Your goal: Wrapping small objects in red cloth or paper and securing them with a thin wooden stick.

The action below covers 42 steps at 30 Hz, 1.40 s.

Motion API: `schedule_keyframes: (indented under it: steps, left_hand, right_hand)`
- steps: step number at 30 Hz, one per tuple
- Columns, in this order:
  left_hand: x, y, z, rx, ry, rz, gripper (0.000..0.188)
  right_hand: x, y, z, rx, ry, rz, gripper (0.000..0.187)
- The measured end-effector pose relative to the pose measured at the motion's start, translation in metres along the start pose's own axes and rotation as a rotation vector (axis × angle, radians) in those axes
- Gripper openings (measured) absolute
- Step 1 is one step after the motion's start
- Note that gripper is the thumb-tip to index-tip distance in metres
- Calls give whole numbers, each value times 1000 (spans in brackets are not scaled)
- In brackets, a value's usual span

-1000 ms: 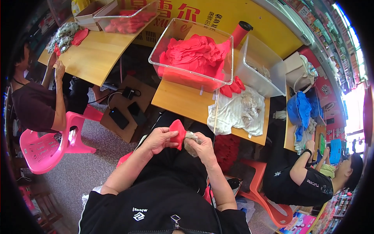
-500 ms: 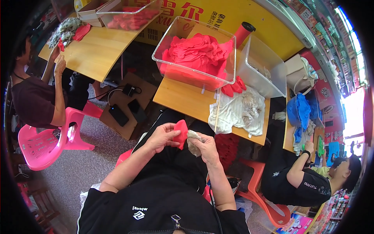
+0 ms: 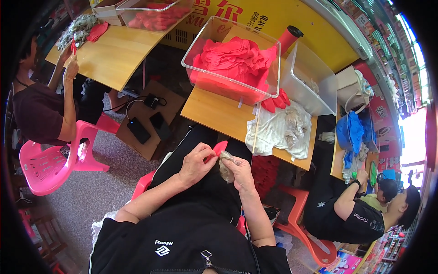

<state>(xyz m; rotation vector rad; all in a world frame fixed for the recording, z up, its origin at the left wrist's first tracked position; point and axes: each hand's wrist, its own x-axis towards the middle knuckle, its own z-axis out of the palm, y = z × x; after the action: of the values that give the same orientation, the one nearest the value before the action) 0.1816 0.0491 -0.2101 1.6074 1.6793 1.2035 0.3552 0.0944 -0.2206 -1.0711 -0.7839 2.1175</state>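
My left hand [image 3: 197, 163] is closed, pinching a thin red petal-shaped piece [image 3: 221, 147] above my lap. My right hand [image 3: 242, 174] grips a crumpled beige-grey piece [image 3: 225, 170], which looks like thin cloth or film. The two pieces meet or overlap between my fingertips; whether they are joined I cannot tell. Beyond my hands, a clear plastic bin [image 3: 232, 86] on the wooden table holds a heap of similar red pieces [image 3: 235, 57]. A few more red pieces [image 3: 275, 101] lie by the bin, next to a white cloth [image 3: 271, 132] bearing a crumpled beige bundle [image 3: 295, 125].
A second clear bin [image 3: 315, 77] and a red cylinder [image 3: 290, 39] stand beside the first. At left, a person [image 3: 43, 109] works at another wooden table [image 3: 109, 55] near a pink chair [image 3: 50, 164]. Another person [image 3: 351, 214] sits at right on an orange chair [image 3: 296, 223]. Phones [image 3: 138, 131] lie on a low board.
My left hand has moved right, bringing the red piece up to the beige-grey one; they were slightly apart before. My right hand stays nearly in place.
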Motion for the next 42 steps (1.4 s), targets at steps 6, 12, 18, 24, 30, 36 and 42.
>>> schedule_keyframes:
  steps: [6, 12, 18, 24, 30, 36, 42]
  left_hand:
    - [3, -12, 2, -244, -24, -175, 8]
    - [3, -11, 5, -328, -47, -305, 13]
    - [-2, -14, 16, -201, -55, 127, 14]
    - [-7, -32, 20, -279, -134, -39, 13]
    - [-4, -33, 16, -879, -237, -613, 11]
    - [2, -28, 14, -813, -145, -563, 47]
    - [0, -32, 15, -780, -219, -637, 44]
  right_hand:
    - [-1, 3, 2, -263, 71, -87, 18]
    - [-9, -5, 16, -990, 130, -425, 15]
    - [7, 21, -15, -2, 12, 34, 30]
    - [9, 35, -21, 87, 48, 47, 22]
    - [11, 44, -17, 24, 131, -25, 21]
    - [12, 49, -9, -33, 170, -69, 17]
    - [16, 60, -16, -35, 225, -123, 13]
